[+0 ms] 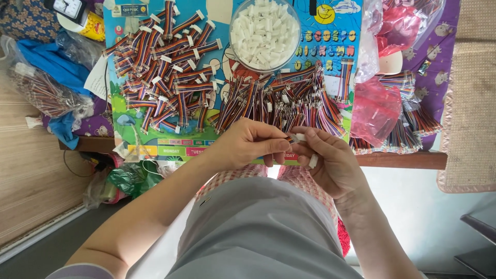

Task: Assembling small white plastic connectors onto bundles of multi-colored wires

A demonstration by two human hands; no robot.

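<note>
Close together: left hand (248, 144) and right hand (330, 160) both pinch one small white connector (298, 137) between fingertips, just off the table's near edge (403, 159); its long axis runs hand to hand.

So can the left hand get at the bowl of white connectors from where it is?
Probably yes: the bowl of white connectors sits open-topped straight ahead, only low wire bundles between. But the left hand is pinching a small piece now.

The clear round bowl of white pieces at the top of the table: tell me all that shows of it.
The clear round plastic-looking bowl stands upright at the far middle of the colourful printed mat, heaped with small white plastic connector housings. Neither hand touches it. Multicoloured ribbon-wire bundles lie beside and below it.
</note>
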